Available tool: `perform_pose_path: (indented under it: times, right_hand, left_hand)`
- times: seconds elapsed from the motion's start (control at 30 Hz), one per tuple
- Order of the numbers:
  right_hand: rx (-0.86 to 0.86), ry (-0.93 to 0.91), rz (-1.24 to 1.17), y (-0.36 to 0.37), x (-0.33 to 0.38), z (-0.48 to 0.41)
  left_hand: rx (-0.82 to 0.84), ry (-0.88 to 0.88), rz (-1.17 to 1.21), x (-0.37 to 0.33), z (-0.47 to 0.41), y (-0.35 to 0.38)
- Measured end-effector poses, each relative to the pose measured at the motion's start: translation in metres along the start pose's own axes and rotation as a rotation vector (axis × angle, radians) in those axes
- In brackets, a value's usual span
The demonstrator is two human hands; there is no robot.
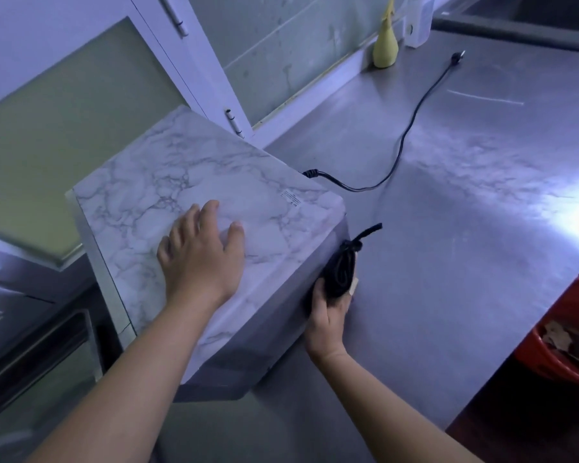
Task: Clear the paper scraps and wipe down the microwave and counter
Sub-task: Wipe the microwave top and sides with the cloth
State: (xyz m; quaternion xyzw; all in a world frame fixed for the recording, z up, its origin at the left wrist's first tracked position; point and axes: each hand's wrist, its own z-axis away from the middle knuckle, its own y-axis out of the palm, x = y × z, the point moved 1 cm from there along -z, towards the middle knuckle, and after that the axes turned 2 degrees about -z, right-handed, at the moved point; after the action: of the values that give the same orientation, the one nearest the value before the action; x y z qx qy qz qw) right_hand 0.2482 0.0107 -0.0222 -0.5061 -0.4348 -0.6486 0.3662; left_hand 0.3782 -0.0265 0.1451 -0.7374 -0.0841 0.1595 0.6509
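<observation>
The microwave has a white marble-patterned top and stands on the steel counter. My left hand rests flat on its top with the fingers spread. My right hand grips a bunched black cloth and holds it against the microwave's grey right side. A knotted end of the cloth sticks up past the top edge. No paper scraps show on the counter.
The microwave's black power cord trails unplugged across the counter toward the back wall. A yellow bottle and a white container stand at the back. A red bin holding scraps sits below the counter's right edge. Cabinet doors are at the left.
</observation>
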Motion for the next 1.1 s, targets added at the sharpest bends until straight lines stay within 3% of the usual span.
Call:
perform_pose_path:
  times: [0.33, 0.5, 0.6, 0.87, 0.93, 1.03, 1.1]
  right_hand:
    - [0.008, 0.469, -0.133, -0.003, -0.036, -0.029]
    - [-0.136, 0.769, -0.409, -0.013, -0.021, -0.064]
    - [-0.098, 0.822, -0.489, -0.035, -0.005, -0.078]
    - [-0.036, 0.509, -0.344, -0.07, 0.061, -0.022]
    - [-0.022, 0.258, -0.224, -0.057, 0.088, -0.004]
    - [0.016, -0.293, 0.034, -0.026, 0.122, 0.023]
    - [0.053, -0.476, 0.27, 0.0, 0.13, 0.035]
  left_hand:
    - [0.025, -0.034, -0.009, -0.006, -0.009, 0.002]
    - [0.037, -0.042, -0.006, -0.006, -0.011, 0.004]
    - [0.035, -0.054, 0.005, -0.005, -0.014, 0.004]
    - [0.079, -0.051, 0.057, -0.006, -0.016, 0.002]
    - [0.127, -0.04, 0.071, -0.005, -0.017, -0.001]
    - [0.245, 0.067, 0.038, 0.013, -0.02, -0.013]
    - [0.233, 0.157, -0.044, 0.035, -0.016, -0.02]
